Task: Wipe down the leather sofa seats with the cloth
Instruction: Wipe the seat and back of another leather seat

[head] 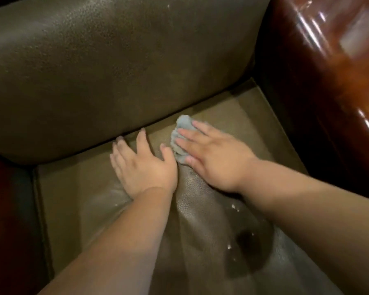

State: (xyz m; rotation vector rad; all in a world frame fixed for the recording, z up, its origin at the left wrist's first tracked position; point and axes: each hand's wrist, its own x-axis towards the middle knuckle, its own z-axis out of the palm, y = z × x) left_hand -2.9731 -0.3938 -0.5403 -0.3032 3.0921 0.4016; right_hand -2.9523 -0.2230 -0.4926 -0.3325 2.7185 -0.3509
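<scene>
Cloth (pixel 180 139), pale grey and bunched, lies on the olive leather seat (pixel 77 188) near the back cushion (pixel 115 67). Your right hand (pixel 213 160) presses it flat with straight fingers. Your left hand (pixel 143 167) rests beside it, palm down, fingers spread on the seat.

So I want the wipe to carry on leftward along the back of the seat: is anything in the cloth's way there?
Yes. The left hand rests flat on the seat cushion directly left of the cloth, its thumb close beside it. The right hand presses the cloth with straight fingers. Nothing else visible lies on that strip.
</scene>
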